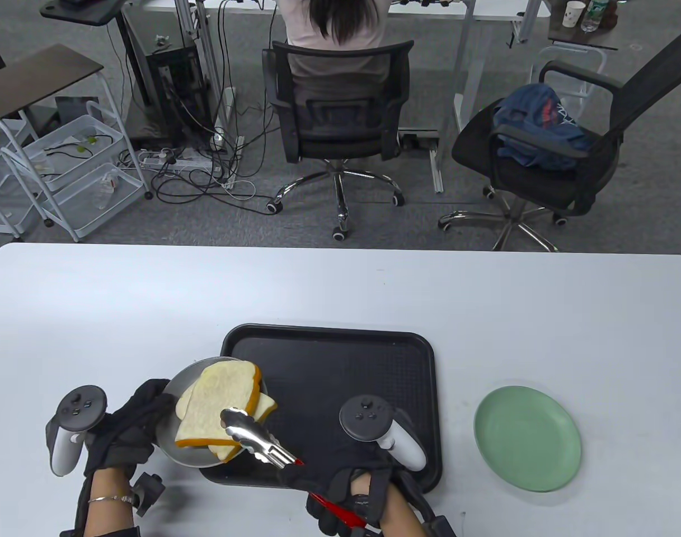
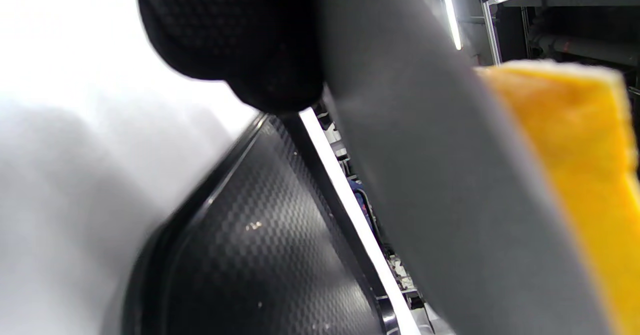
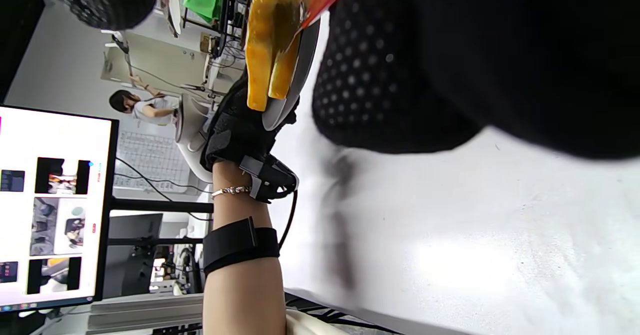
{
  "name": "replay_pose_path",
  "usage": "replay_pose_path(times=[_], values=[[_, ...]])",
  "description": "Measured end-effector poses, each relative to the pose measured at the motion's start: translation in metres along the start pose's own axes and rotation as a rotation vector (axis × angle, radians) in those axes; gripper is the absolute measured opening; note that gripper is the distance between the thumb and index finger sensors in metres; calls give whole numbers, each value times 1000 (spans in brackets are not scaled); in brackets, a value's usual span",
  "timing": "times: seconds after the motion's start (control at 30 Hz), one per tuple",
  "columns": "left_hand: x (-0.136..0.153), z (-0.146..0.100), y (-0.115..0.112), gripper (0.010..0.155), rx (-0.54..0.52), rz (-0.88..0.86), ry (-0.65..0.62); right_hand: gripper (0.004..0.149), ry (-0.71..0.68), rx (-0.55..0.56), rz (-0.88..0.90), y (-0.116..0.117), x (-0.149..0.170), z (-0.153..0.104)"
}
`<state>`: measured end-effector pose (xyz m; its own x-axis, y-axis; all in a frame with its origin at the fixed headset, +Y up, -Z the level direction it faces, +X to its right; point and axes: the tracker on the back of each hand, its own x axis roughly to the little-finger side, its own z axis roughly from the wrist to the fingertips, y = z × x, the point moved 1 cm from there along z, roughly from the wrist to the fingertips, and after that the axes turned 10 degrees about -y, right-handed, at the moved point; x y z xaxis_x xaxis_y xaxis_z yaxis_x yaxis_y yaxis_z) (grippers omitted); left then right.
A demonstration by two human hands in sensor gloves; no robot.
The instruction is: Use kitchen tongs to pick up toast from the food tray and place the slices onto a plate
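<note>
table view shows the left hand (image 1: 130, 428) holding a small metal plate (image 1: 175, 394) up by its left rim, fingers curled on the edge, over the near left corner of the black tray (image 1: 374, 358). two slices of toast (image 1: 220, 403) lie stacked on that plate, the top one large and pale, the lower one poking out to the right and at the near edge. the right hand (image 1: 346, 492) grips the red handles of the tongs (image 1: 256, 436), fingers wrapped round them, and the steel tips sit on the near right part of the top slice. whether the tips are clamped on the slice or only resting on it, i cannot tell. a green plate (image 1: 527, 439) lies on the desk (image 1: 340, 291), right of the tray and well apart from the toast.

left wrist view shows a yellow crust edge (image 2: 575, 140) beside the grey plate underside (image 2: 440, 175), with the tray below.

judging by the look, the toast is light, soft and a bit floppy, with a firmer crust; a hard squeeze would likely dent or tear it. the best hold seems to be over the crust at the near right edge, one tip above and one below the top slice only. the slice may sag or slip if pinched too near a corner.
</note>
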<state>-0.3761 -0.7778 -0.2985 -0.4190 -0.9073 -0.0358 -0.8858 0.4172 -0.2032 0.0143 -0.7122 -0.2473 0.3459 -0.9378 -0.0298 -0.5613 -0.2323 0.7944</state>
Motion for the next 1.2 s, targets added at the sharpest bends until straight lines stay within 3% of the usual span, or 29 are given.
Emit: replay_pose_path(times=[0.13,0.4,0.8,1.0,1.2], values=[[1,0,1,50,-3,-20,1,95,-19,31,29,-9,6,-14],[1,-1,0,50,-1,-31,0,95,-35,196,63,-42,22,-53],[1,-2,1,50,2,-41,6,94,-25,608,99,-103,65,-130],[1,-2,2,51,0,-33,9,94,97,856,-18,-131,94,-170],[1,-3,3,50,-9,-41,10,92,291,1005,-204,-148,114,-195]])
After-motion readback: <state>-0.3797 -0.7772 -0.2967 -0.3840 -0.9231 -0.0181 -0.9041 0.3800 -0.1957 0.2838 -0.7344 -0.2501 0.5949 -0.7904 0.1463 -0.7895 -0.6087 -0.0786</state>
